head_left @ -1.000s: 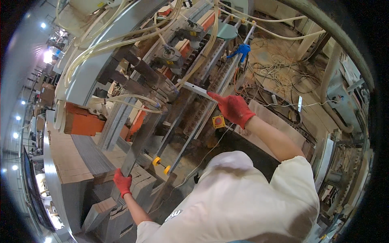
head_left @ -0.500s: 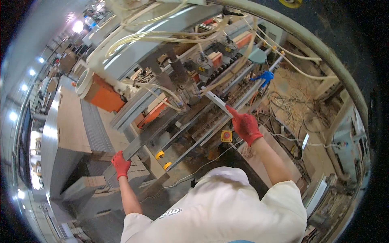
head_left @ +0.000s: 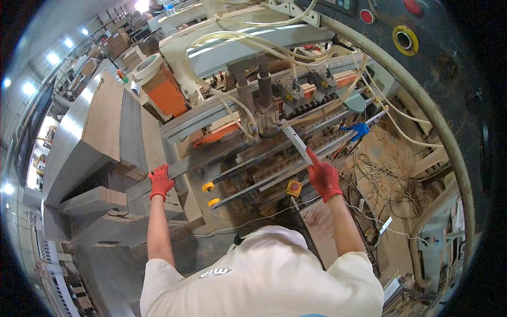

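Note:
My left hand (head_left: 160, 182), in a red glove, is closed over a long grey board (head_left: 198, 160). The board slants up to the right, under the machine's upright cylinders (head_left: 253, 98). In a matching red glove, my right hand (head_left: 324, 177) is at the near end of a pale narrow bar (head_left: 297, 140) with small holes. Its index finger lies along the bar and the other fingers are curled; the thumb is hidden. The bar's far end reaches the metal clamp block (head_left: 266, 122) below the cylinders.
Stacked grey boards (head_left: 100, 127) stand at left, beside an orange box (head_left: 162, 98). Rails with yellow end caps (head_left: 213, 203) project toward me. A yellow switch box (head_left: 293, 187), a blue air gun (head_left: 358, 130) and tangled cables (head_left: 393, 182) are at right. A control panel (head_left: 438, 58) overhangs the upper right.
The whole view has shifted, bringing more of the control panel into sight. Both hands keep about the same places on the board and the bar.

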`<action>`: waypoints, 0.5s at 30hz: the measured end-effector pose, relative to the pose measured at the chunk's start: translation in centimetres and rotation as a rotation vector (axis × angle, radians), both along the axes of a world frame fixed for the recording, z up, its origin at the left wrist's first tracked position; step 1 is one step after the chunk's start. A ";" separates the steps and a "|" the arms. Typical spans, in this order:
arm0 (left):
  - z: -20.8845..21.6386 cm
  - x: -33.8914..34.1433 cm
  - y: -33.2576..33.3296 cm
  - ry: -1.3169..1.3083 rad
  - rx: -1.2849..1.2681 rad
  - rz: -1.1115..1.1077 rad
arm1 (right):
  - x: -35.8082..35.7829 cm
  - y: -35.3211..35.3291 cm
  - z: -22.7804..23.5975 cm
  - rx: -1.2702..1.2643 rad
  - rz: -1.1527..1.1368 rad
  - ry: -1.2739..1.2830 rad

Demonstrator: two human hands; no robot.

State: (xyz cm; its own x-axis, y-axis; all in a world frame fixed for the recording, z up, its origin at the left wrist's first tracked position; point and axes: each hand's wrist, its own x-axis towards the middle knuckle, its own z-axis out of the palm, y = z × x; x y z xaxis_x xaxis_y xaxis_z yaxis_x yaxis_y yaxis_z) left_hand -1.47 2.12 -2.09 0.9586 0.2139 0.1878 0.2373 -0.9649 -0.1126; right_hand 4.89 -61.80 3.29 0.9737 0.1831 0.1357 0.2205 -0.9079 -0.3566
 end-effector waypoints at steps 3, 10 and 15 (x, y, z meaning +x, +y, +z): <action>0.4 0.0 -0.1 0.044 -0.026 0.047 | -0.1 -0.4 -0.6 0.025 -0.005 0.001; 1.6 0.3 -1.0 0.110 -0.059 0.106 | 0.1 -0.8 -5.4 0.652 -0.029 0.006; 2.4 -0.4 -1.5 0.131 -0.102 0.131 | 0.4 -1.4 -5.4 1.575 -0.079 0.336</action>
State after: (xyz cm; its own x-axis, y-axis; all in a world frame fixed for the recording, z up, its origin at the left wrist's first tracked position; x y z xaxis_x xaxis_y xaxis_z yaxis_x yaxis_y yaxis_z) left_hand -1.91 0.62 0.34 0.9360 0.3502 0.0347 0.3517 -0.9346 -0.0540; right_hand 5.34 -63.17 -2.15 0.9965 0.0249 -0.0798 -0.0832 0.3845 -0.9194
